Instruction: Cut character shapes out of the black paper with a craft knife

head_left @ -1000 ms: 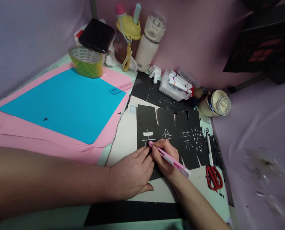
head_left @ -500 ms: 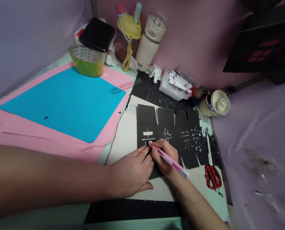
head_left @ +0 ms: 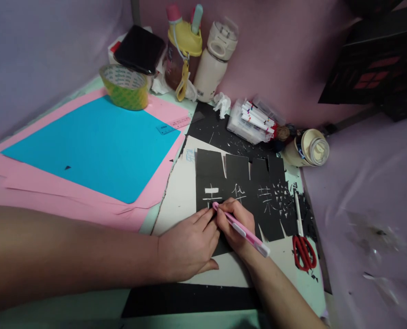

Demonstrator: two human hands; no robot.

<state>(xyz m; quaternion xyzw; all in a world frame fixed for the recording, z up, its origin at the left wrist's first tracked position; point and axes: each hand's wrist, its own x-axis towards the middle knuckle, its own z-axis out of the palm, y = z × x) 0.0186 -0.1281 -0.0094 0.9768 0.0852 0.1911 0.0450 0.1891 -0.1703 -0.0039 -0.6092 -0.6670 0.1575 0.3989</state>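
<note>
My right hand grips a slim pink and white craft knife, its tip down on a sheet of black paper; the blade itself is hidden. Characters cut or scratched through the paper show white, and slits run in from its upper and lower edges. Lying flat across the lower left of the sheet, my left hand presses it down with fingertips beside the knife tip. Beneath the black paper is a pale board. Red-handled scissors rest just right of the sheet.
Blue paper lies over pink sheets at left, with a wide tape roll and small ruler on them. Behind stand a yellow-lidded bottle, a white bottle, a box of markers and a cup. Black scraps lie near the scissors.
Both hands and the craft knife keep almost the same place on the black paper. The whole view has shifted very slightly.
</note>
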